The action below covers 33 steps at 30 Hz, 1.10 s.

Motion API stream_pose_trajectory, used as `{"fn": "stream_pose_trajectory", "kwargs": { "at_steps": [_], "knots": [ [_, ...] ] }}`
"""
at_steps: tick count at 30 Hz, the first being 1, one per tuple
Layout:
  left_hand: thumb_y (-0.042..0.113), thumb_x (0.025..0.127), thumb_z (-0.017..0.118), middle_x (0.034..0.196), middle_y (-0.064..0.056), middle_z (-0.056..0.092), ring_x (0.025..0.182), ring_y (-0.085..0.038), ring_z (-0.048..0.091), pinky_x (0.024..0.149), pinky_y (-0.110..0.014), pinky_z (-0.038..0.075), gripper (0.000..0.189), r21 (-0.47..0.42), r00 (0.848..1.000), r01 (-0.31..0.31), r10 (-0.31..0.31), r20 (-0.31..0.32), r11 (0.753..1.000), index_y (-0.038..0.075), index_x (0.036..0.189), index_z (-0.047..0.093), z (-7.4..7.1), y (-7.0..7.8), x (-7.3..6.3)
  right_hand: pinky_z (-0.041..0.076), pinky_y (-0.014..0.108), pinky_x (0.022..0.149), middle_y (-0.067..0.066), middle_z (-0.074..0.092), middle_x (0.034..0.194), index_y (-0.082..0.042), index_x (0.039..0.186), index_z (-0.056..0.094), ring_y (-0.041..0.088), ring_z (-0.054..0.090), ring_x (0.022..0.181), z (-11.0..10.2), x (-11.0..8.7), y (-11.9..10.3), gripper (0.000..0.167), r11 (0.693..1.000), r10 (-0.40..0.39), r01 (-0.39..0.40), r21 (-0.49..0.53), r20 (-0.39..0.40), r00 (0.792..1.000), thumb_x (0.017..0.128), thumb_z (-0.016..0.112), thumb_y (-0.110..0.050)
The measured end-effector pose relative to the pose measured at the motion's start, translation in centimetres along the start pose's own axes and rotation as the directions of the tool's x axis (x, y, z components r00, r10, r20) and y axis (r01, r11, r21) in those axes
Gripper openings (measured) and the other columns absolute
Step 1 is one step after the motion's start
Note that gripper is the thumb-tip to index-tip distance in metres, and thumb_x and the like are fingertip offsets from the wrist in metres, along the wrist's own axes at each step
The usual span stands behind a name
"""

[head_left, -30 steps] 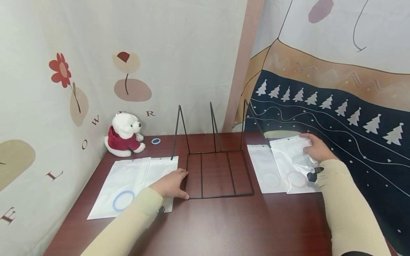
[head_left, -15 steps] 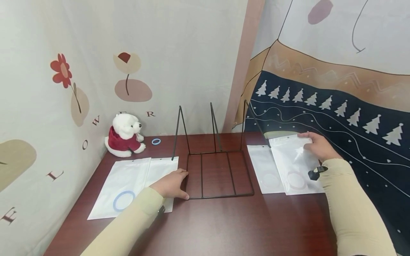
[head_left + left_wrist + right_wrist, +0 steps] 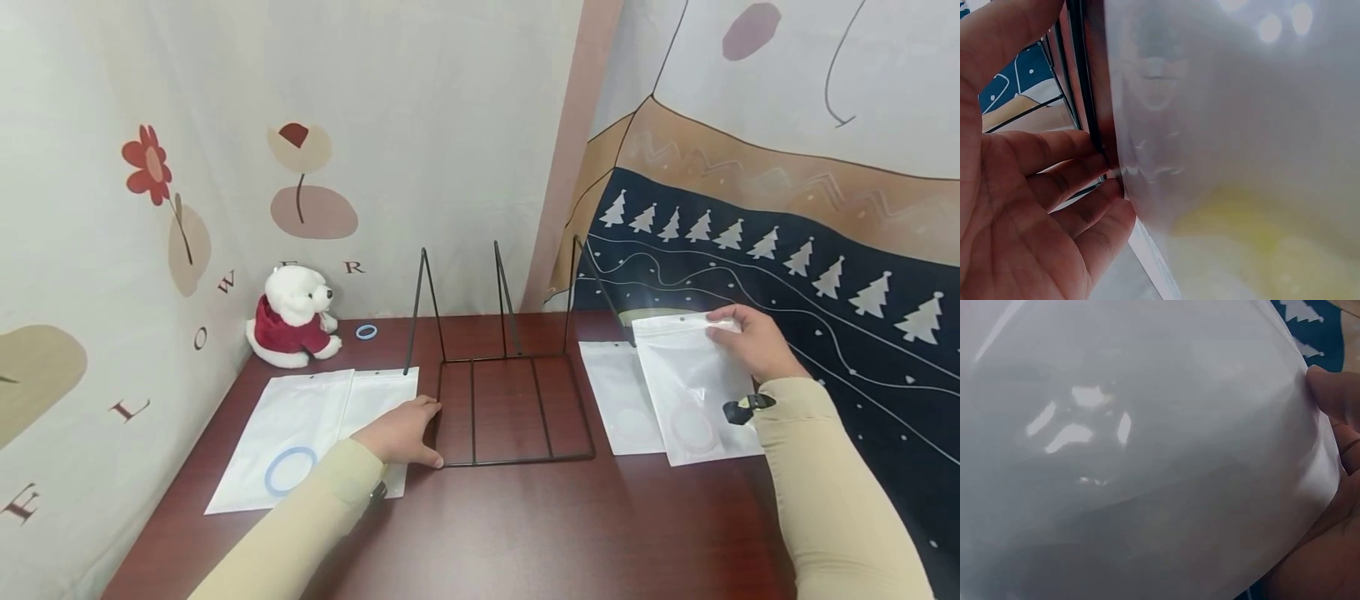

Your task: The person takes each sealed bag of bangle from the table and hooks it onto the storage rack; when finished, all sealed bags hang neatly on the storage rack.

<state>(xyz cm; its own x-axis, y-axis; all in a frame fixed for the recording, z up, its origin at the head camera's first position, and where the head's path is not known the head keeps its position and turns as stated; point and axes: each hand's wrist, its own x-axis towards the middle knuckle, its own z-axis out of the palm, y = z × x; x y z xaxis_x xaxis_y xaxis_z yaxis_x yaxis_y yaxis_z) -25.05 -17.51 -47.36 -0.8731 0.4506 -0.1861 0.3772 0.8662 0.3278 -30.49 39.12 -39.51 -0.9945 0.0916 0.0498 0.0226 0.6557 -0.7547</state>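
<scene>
In the head view my left hand rests at the left side of a black wire rack, fingertips and thumb touching its base rod. The left wrist view shows those fingers nearly straight against the dark rod, beside a shiny white bag. My right hand pinches the upper right corner of a white plastic zip bag, thumb in front. This bag is tilted and overlaps a second zip bag. A faint pale ring shows through its lower part. In the right wrist view the bag fills most of the picture.
Two more white zip bags lie at the left, one showing a blue ring. Behind them sit a white plush bear in red and a small blue ring. Printed curtains stand behind the brown table.
My right hand has shifted slightly right and raised the zip bag, which smoothed out and now faces me more. My left hand and the wire rack have stayed in place.
</scene>
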Motion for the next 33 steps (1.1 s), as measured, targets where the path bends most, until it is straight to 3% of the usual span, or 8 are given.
{"fn": "stream_pose_trajectory", "kwargs": {
  "at_steps": [6,10,16,20,22,29,33],
  "knots": [
    [0.035,0.077,0.093,0.155,-0.026,0.05,0.143,-0.04,0.051,0.12,-0.05,0.043,0.096,0.005,1.0,0.001,-0.001,-0.002,1.0,-0.011,0.149,0.05,0.0,0.0,0.0,0.026,0.082,0.114,0.029,0.031,0.167,-0.001,0.142,0.056,0.056,0.027,0.151,-0.4,-0.7,-0.9,0.044,0.999,-0.032,0.032,-0.031,-0.006,0.999,0.107,0.061,-0.028],
    [0.035,0.078,0.093,0.155,-0.027,0.049,0.143,-0.041,0.051,0.121,-0.05,0.043,0.096,0.001,1.0,0.003,-0.003,0.0,1.0,-0.012,0.149,0.05,-0.1,0.1,0.0,0.026,0.083,0.113,0.028,0.031,0.168,-0.005,0.146,0.057,0.054,0.027,0.152,-0.6,-1.1,-1.6,0.046,1.0,-0.017,0.017,-0.019,0.0,1.0,0.107,0.062,-0.027],
    [0.035,0.078,0.093,0.155,-0.027,0.049,0.144,-0.041,0.05,0.121,-0.051,0.042,0.096,-0.002,1.0,0.002,-0.002,0.004,1.0,-0.012,0.149,0.049,-0.1,0.1,-0.1,0.035,0.08,0.11,0.025,0.036,0.166,-0.009,0.148,0.059,0.051,0.036,0.147,-0.8,-2.0,-2.6,0.045,1.0,-0.009,0.009,-0.006,0.02,1.0,0.108,0.059,-0.028],
    [0.036,0.078,0.093,0.155,-0.027,0.049,0.144,-0.041,0.05,0.121,-0.05,0.042,0.096,0.002,1.0,-0.003,0.003,0.003,1.0,-0.012,0.149,0.049,0.0,0.0,0.0,0.054,0.068,0.097,0.025,0.041,0.162,-0.012,0.148,0.06,0.048,0.049,0.133,-0.9,-2.7,-3.2,0.044,1.0,-0.017,0.017,0.001,0.019,1.0,0.108,0.058,-0.031],
    [0.036,0.077,0.093,0.154,-0.027,0.05,0.143,-0.041,0.05,0.121,-0.05,0.042,0.096,0.003,1.0,-0.006,0.006,0.001,1.0,-0.012,0.149,0.05,0.0,0.0,0.1,0.058,0.059,0.089,0.025,0.042,0.161,-0.012,0.146,0.061,0.046,0.052,0.128,-1.0,-3.0,-3.6,0.043,1.0,-0.029,0.029,-0.004,0.014,0.999,0.108,0.058,-0.031],
    [0.037,0.077,0.093,0.153,-0.028,0.05,0.142,-0.042,0.052,0.12,-0.05,0.044,0.096,-0.001,1.0,-0.02,0.02,-0.005,1.0,-0.013,0.148,0.05,0.1,-0.2,0.2,0.048,0.057,0.094,0.025,0.041,0.162,-0.008,0.143,0.064,0.046,0.04,0.139,-1.7,-3.5,-4.4,0.041,0.995,-0.082,0.083,-0.061,0.009,0.997,0.108,0.06,-0.03],
    [0.036,0.077,0.093,0.154,-0.028,0.05,0.142,-0.042,0.052,0.12,-0.05,0.043,0.096,-0.001,1.0,-0.019,0.019,-0.004,1.0,-0.013,0.148,0.05,0.2,-0.2,0.2,0.048,0.04,0.083,0.023,0.046,0.157,-0.01,0.142,0.066,0.037,0.044,0.13,-2.0,-4.0,-4.8,0.04,0.99,-0.108,0.109,-0.089,0.018,0.994,0.107,0.061,-0.031]
  ]
}}
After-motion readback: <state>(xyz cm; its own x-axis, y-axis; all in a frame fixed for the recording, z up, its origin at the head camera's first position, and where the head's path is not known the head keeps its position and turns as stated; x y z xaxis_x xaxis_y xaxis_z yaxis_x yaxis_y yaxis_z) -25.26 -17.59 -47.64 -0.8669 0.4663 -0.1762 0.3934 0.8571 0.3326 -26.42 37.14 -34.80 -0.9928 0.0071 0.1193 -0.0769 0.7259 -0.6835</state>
